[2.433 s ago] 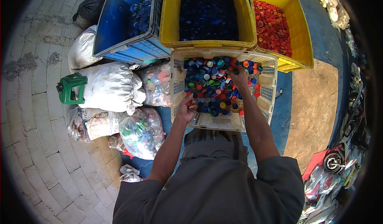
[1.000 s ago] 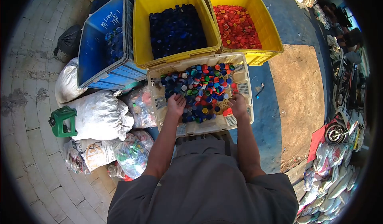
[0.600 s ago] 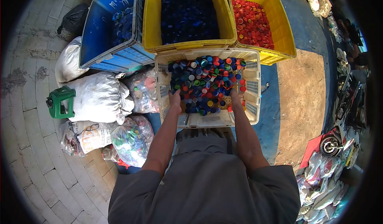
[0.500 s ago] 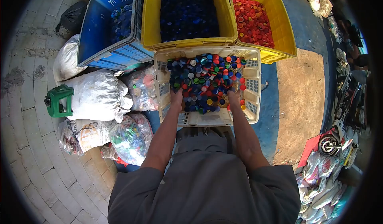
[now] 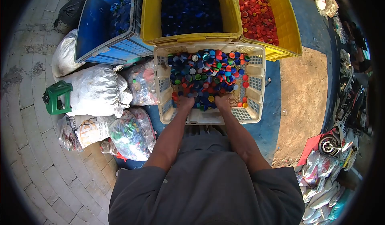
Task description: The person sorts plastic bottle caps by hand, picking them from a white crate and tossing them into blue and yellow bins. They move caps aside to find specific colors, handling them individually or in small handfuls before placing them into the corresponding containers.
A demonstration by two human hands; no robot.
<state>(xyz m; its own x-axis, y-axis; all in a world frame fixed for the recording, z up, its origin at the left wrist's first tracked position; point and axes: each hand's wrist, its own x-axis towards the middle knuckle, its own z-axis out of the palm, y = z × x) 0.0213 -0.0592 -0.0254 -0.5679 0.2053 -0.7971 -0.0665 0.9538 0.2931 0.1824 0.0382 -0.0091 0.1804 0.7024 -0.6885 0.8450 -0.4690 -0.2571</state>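
Observation:
A white plastic crate in front of me holds many loose bottle caps in blue, red, green, white and orange. Both hands are down inside it, at the side close to my body. My left hand is curled in among the caps, its fingertips partly buried. A short way to its right, my right hand is bent around caps too, its fingertips also partly hidden. A small heap of caps with a yellow one lies between the two hands. Some crate floor shows at the right.
Behind the crate stand a blue bin, a yellow bin of dark blue caps and another yellow bin of red caps. Stuffed sacks and a green plastic container lie left. Brown board covers floor at right.
Both hands have moved toward my body and closer together, drawing caps between them. The caps behind them sit a little more spread out. The view has shifted slightly.

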